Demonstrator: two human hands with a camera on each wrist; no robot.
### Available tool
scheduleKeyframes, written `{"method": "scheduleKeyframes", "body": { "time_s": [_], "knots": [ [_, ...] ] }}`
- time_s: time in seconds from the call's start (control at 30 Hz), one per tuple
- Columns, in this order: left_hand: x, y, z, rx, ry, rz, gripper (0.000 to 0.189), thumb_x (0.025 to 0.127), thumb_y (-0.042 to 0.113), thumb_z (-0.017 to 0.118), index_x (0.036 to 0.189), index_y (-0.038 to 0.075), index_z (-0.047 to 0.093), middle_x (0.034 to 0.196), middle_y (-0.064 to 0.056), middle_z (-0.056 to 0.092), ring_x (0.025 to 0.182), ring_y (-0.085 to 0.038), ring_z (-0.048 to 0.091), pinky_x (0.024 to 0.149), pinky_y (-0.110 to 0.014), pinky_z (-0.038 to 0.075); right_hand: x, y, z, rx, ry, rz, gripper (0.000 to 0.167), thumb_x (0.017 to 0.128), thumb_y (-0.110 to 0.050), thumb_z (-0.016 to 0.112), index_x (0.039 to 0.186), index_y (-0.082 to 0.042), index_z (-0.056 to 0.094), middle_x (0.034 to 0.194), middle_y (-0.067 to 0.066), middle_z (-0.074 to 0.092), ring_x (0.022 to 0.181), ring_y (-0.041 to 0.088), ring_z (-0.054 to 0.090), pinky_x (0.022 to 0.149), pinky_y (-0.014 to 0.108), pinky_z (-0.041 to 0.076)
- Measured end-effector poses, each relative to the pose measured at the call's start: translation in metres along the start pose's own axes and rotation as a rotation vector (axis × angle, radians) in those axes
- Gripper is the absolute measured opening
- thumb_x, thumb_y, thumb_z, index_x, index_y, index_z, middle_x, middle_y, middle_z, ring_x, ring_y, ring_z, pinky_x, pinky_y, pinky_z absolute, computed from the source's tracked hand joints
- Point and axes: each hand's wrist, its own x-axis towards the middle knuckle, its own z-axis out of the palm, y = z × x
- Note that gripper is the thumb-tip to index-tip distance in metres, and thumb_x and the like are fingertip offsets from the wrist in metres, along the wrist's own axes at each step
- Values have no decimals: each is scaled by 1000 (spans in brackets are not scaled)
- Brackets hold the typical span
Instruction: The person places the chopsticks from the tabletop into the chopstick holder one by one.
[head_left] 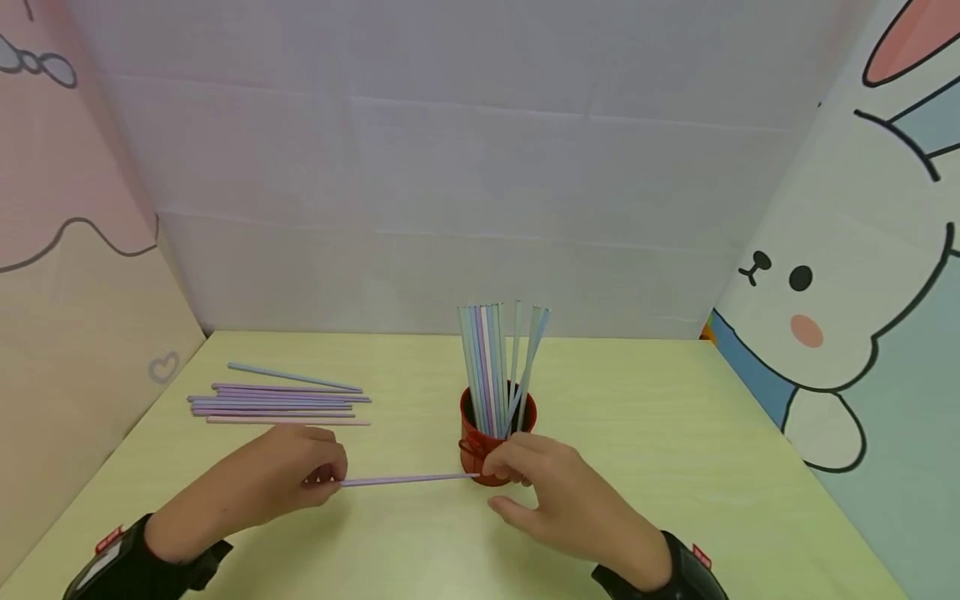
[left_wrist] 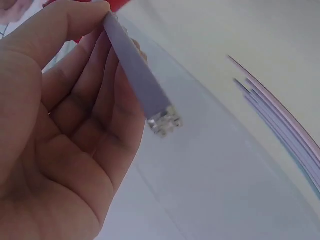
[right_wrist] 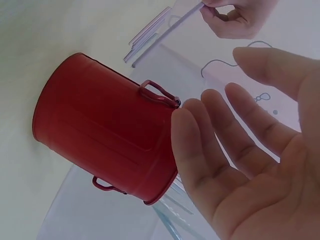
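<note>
Your left hand [head_left: 288, 468] pinches one slim lilac stick [head_left: 408, 480]; your right hand [head_left: 555, 496], thumb and fingers apart, is beside one red, cylindrical, two-handled bucket [right_wrist: 102, 120].

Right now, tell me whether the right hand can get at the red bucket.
Most likely yes: the right hand holds nothing and is right by the red bucket, with no other thing plainly blocking its way in the right wrist view.

Small booth [head_left: 480, 167] with cartoon-printed walls [head_left: 862, 292]
</note>
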Motion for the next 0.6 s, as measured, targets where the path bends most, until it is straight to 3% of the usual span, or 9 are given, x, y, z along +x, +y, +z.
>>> {"method": "scheduleKeyframes", "body": {
  "time_s": [0.3, 0.6],
  "knots": [
    [38, 53, 20, -30, -30, -1, 22, 84, 4, 82, 80, 22, 70, 77, 18, 55, 67, 5, 44, 61, -15, 44, 7, -11, 16, -193, 1, -36, 30, 86, -20, 90, 109, -16, 72, 102, -7, 67, 93, 7, 60, 84, 24, 57],
    [61, 79, 34, -60, 76, 32, 26, 80, 2, 82, 73, 21, 65, 69, 16, 48, 63, 4, 39, 57, -13, 36, 12, -15, 30, -265, -11, -27, 22, 86, -20, 90, 99, -17, 74, 94, -7, 65, 83, 7, 58, 76, 22, 56]
  ]
}}
